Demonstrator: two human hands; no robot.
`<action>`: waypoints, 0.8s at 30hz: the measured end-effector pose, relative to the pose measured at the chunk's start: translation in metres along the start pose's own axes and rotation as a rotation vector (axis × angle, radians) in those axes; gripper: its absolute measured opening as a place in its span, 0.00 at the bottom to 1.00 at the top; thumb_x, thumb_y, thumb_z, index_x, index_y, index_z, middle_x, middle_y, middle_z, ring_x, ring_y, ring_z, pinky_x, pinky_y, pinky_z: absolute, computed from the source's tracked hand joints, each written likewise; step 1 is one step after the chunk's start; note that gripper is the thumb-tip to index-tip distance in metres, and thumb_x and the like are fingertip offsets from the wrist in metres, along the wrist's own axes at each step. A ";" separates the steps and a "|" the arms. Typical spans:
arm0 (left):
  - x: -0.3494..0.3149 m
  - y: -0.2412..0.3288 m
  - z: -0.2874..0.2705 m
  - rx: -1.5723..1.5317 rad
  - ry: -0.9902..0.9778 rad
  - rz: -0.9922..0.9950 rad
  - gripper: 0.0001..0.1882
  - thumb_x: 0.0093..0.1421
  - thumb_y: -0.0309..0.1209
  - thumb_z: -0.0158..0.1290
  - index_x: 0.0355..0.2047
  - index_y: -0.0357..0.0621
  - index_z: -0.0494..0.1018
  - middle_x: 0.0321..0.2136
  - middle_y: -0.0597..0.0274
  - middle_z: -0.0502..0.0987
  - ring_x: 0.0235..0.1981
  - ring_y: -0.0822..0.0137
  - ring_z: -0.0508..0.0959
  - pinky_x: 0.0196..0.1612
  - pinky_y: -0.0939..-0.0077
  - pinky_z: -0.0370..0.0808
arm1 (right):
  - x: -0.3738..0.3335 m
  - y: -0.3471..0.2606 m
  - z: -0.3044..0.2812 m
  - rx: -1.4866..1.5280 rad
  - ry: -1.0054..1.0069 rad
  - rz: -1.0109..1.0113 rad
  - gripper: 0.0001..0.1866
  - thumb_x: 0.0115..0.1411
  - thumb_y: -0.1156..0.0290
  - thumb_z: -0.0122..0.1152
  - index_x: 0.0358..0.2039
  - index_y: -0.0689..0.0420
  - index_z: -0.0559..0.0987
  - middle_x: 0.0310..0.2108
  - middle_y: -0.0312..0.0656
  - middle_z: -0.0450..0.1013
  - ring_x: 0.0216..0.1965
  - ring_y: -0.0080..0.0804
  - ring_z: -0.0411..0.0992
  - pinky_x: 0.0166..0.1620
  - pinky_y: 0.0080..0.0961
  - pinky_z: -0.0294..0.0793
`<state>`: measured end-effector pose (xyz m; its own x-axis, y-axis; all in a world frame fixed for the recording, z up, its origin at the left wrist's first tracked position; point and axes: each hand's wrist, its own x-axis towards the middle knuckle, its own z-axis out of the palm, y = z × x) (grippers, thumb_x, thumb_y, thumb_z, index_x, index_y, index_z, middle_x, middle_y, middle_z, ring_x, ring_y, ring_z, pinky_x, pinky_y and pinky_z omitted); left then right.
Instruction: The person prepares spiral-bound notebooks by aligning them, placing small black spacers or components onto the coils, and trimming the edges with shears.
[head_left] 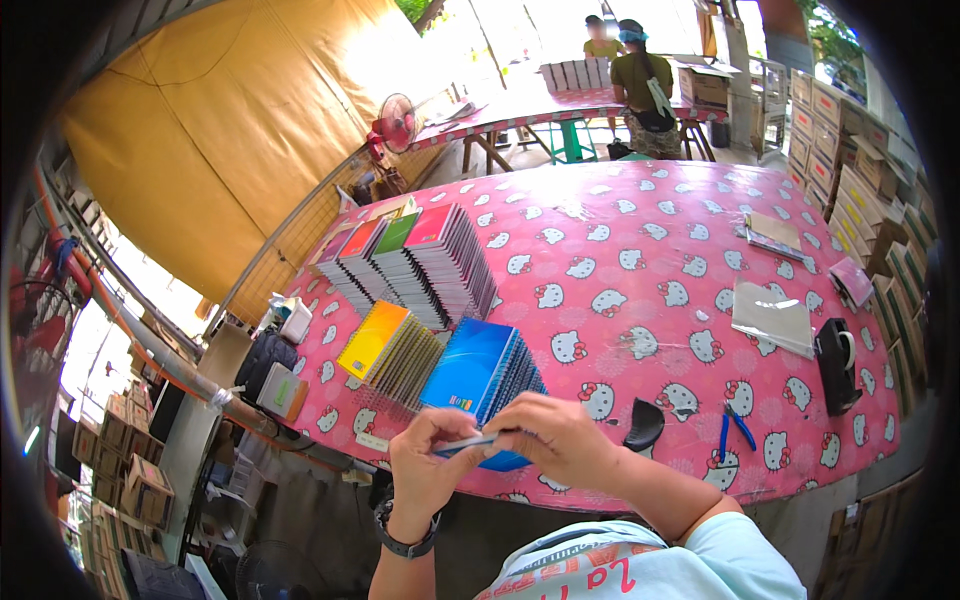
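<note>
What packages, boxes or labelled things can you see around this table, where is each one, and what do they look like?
Cardboard boxes: stacked at the far right, brown with coloured labels.
Cardboard boxes: stacked on the floor lower left, brown.
Open carton: on the far table, brown.
Clear plastic sleeves: flat pile on the pink table, right side.

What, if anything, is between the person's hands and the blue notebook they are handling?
Nothing visible. Both the left hand and the right hand already grip the blue notebook at the table's near edge, in front of the blue stack. The black object lies off to the right.
</note>
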<state>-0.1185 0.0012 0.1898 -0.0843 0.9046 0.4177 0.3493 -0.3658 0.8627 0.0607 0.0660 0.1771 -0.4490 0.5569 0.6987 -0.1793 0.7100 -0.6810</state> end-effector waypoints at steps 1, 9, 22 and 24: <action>0.002 0.001 0.004 -0.069 0.043 0.024 0.27 0.46 0.22 0.65 0.46 0.38 0.68 0.34 0.58 0.77 0.34 0.74 0.76 0.38 0.79 0.74 | 0.005 0.002 -0.004 0.016 0.037 0.020 0.06 0.58 0.75 0.58 0.35 0.62 0.74 0.29 0.42 0.71 0.32 0.36 0.72 0.34 0.27 0.72; 0.021 -0.029 -0.016 -0.146 0.279 -0.188 0.29 0.51 0.24 0.61 0.53 0.36 0.65 0.39 0.61 0.75 0.40 0.72 0.75 0.42 0.80 0.72 | 0.061 0.051 0.007 0.109 0.383 0.203 0.04 0.58 0.73 0.57 0.34 0.57 0.76 0.31 0.39 0.73 0.35 0.28 0.71 0.39 0.25 0.70; 0.038 -0.125 0.013 -0.173 0.493 -0.142 0.29 0.67 0.48 0.40 0.48 0.29 0.70 0.41 0.53 0.76 0.39 0.68 0.76 0.46 0.78 0.73 | 0.044 0.161 0.041 0.113 0.580 0.205 0.10 0.61 0.70 0.52 0.36 0.63 0.78 0.20 0.38 0.73 0.20 0.15 0.63 0.23 0.19 0.63; 0.043 -0.123 0.019 -0.288 0.585 -0.132 0.31 0.67 0.50 0.36 0.43 0.28 0.73 0.39 0.52 0.76 0.40 0.66 0.76 0.45 0.74 0.74 | 0.044 0.161 0.043 0.286 0.641 0.238 0.11 0.62 0.70 0.50 0.35 0.63 0.78 0.18 0.36 0.70 0.19 0.15 0.61 0.22 0.19 0.62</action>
<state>-0.1472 0.0891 0.0966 -0.6306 0.7075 0.3192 0.0450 -0.3772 0.9250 -0.0257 0.1861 0.0889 0.0798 0.8864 0.4560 -0.4008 0.4474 -0.7995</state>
